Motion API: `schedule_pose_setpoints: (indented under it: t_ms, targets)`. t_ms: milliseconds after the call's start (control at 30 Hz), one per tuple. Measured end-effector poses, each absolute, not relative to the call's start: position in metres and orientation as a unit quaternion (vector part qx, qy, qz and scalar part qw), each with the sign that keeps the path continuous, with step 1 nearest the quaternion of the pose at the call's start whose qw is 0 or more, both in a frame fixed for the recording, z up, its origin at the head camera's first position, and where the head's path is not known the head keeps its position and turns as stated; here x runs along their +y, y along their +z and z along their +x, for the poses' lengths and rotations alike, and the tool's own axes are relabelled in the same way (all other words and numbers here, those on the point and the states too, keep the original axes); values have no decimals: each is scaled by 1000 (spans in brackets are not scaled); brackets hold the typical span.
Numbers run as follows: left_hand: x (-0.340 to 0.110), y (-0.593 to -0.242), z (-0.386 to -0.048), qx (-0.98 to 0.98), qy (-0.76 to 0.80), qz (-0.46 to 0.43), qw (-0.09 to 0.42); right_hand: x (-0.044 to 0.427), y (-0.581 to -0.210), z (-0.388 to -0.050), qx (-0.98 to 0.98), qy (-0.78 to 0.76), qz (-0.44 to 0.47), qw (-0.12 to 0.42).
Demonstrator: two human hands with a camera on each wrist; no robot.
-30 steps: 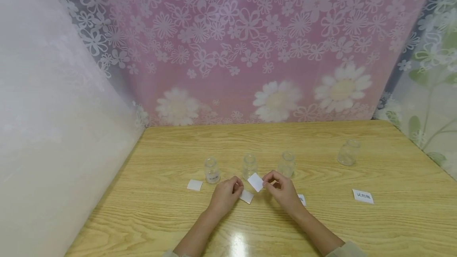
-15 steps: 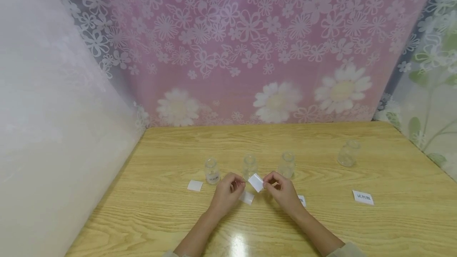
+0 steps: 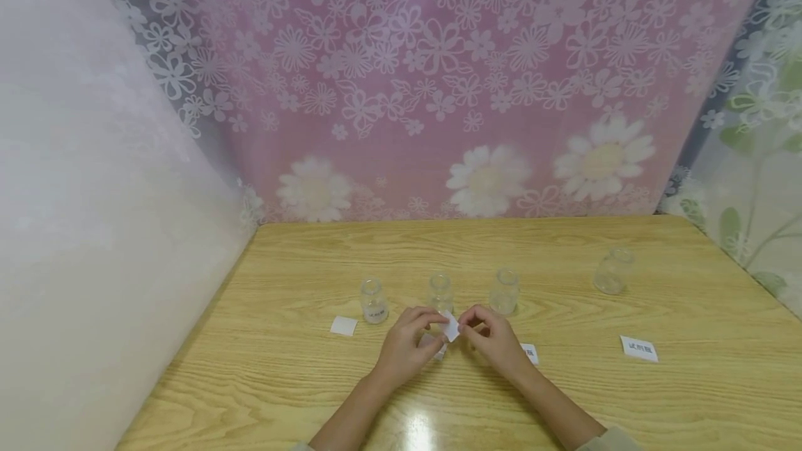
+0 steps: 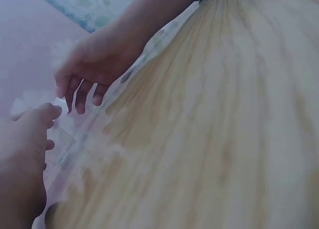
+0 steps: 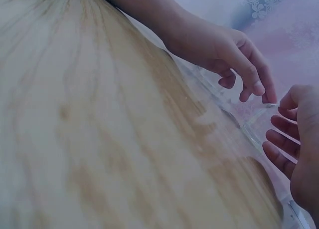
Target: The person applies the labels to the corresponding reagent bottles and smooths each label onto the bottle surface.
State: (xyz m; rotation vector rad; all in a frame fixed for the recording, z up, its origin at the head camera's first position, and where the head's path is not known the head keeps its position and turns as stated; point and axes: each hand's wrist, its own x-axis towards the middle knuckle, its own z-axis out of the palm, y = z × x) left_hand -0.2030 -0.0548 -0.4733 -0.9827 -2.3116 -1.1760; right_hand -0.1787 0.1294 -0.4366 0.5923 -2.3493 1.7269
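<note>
My right hand (image 3: pixel 498 345) pinches a small white label (image 3: pixel 450 326) between thumb and fingertips, blank side showing. Across from it, my left hand (image 3: pixel 404 348) reaches its index finger to the label's left edge, with the thumb apart and lower. In the right wrist view the left hand (image 5: pixel 224 59) touches the label (image 5: pixel 269 105) with its index fingertip, while the right hand (image 5: pixel 299 134) holds the other end. A glass jar (image 3: pixel 441 289) stands upright just behind the label. Another pale label lies on the table beneath the left hand, partly hidden.
A jar with a printed label (image 3: pixel 374 303) stands to the left, near a blank label (image 3: pixel 344 326). Two more glass jars stand right: one jar (image 3: pixel 504 292) behind the right hand, one farther jar (image 3: pixel 613 272). Printed labels lie below: one label (image 3: pixel 530 353), another label (image 3: pixel 639 348).
My left hand has moved right and its fingers have spread, the index finger now meeting the held label. The right hand stays nearly in place with its label.
</note>
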Motion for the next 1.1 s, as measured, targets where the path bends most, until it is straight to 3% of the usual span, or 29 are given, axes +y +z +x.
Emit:
schedule_pose_setpoints:
  t_ms: [267, 467, 667, 933, 1100]
  targets:
    - [-54, -472, -202, -825, -426, -342, 146, 135, -463, -193, -773, 592, 222, 47]
    - [-54, -473, -203, -821, -449, -328, 128, 134, -459, -191, -773, 593, 224, 24]
    - [-54, -474, -204, -810, -475, -323, 119, 129, -437, -180, -778, 585, 229, 24]
    - [-53, -472, -202, -794, -505, -321, 106, 128, -434, -178, -778, 587, 224, 16]
    - [-54, -473, -202, -795, -516, -306, 93, 127, -430, -176, -788, 589, 170, 57]
